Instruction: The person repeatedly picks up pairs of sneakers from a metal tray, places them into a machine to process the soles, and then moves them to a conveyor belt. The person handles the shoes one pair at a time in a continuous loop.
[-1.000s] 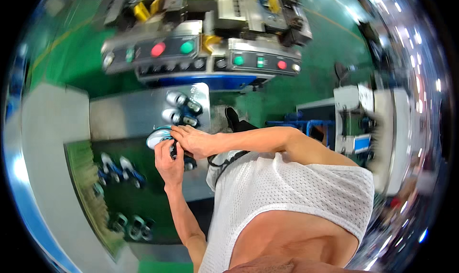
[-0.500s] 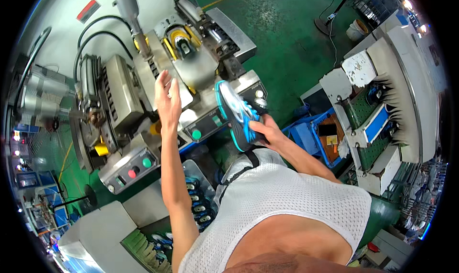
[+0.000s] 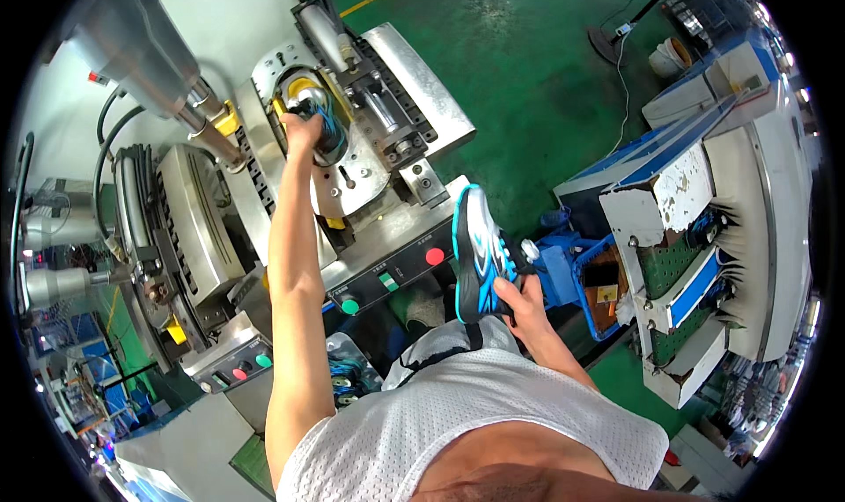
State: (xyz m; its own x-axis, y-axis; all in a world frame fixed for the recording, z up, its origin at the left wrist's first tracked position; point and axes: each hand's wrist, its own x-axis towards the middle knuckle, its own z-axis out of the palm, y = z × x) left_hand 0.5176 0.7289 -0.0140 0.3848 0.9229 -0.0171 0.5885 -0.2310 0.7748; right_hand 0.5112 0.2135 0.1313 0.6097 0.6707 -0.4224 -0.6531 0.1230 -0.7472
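Observation:
My left hand [image 3: 304, 132] reaches into the open press [image 3: 352, 185] and grips a dark shoe [image 3: 331, 138] with blue laces, seated in the oval cavity between yellow pads. Part of that shoe is hidden behind the fingers. Close to my waist, my right hand [image 3: 526, 307] is closed around a second shoe [image 3: 480, 251], a white, blue and black sports shoe with a bright blue sole edge. Its toe points away from me.
A control panel [image 3: 387, 280] with green and red buttons runs along the press front. Metal cylinders [image 3: 150, 44] hang at upper left. More shoes [image 3: 348, 374] lie in a bin below. On the right are a blue crate [image 3: 576, 282] and a bristle-curtained conveyor [image 3: 695, 256].
The press cavity has come open to view, with the cylinders at upper left shifted. My left hand has gone forward onto the shoe inside. The right hand's shoe has moved right.

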